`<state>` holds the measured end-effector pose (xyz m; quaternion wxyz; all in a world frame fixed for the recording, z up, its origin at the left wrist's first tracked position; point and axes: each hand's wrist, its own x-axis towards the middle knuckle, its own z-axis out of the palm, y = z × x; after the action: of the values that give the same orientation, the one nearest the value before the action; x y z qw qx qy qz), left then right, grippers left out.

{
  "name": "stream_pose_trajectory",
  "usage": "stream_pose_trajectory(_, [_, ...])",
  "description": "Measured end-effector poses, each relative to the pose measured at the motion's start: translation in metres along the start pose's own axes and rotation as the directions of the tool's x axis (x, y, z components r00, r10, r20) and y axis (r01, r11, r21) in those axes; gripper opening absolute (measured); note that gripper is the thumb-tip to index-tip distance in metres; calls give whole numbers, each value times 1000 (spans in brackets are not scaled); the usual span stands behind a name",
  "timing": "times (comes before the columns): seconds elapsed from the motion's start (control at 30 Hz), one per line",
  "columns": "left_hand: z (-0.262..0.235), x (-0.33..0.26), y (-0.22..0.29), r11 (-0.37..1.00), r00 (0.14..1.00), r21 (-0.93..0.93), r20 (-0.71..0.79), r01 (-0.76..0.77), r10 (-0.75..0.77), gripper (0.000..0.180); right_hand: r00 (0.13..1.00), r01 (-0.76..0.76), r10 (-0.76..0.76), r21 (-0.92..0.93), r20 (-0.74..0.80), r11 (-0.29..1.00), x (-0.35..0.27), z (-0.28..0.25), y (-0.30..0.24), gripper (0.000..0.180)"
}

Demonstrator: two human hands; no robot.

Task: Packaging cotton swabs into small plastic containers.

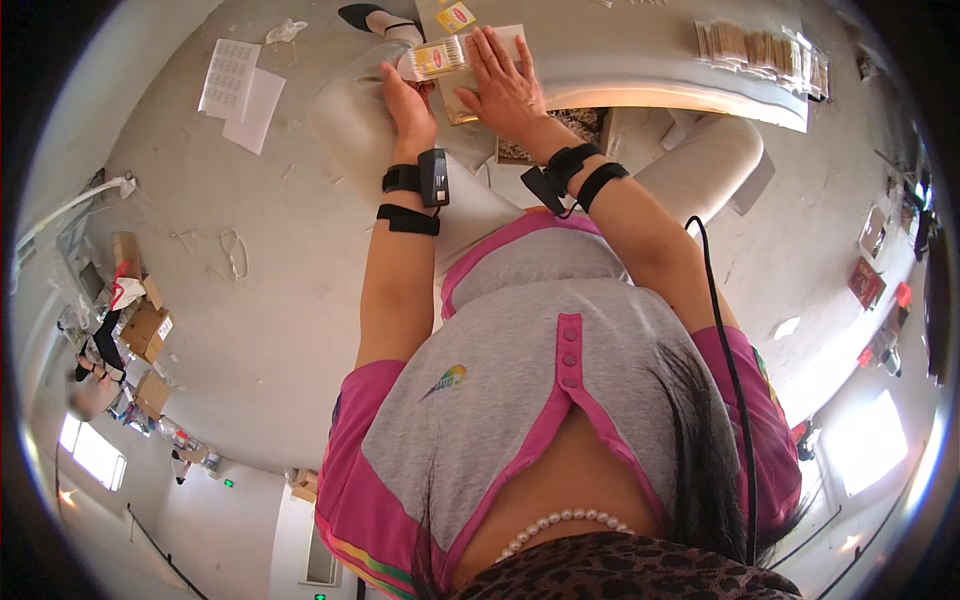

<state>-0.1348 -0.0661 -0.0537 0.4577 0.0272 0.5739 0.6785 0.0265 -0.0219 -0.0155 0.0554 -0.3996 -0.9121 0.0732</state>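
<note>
A small clear packet of cotton swabs with a yellow label lies at the top centre, between my hands. At its near left edge is my left hand, thumb up along the side and fingers curled in under it, partly hidden. My right hand lies flat, fingers stretched and apart, its fingertips beside the packet's right end. Under that palm is a flat tan board or sheet, mostly covered. Just beyond the packet sits a yellow printed card. Both wrists carry black straps with small boxes.
Several packets of thin sticks lie in a row on the pale table at the right. Below the table edge a box of loose sticks shows between my legs. White printed sheets lie on the floor at left; cardboard boxes stand farther left.
</note>
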Motion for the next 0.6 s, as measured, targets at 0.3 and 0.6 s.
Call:
stream_pose_trajectory(0.3, [12,6,-4,985,998,173,-55,-25,34,53,998,-59,59,-6,-16,998,3,2,-16,81])
stream_pose_trajectory(0.6, [2,0,5,999,999,32,-43,35,-33,46,999,-4,8,75,-53,997,2,0,-8,75])
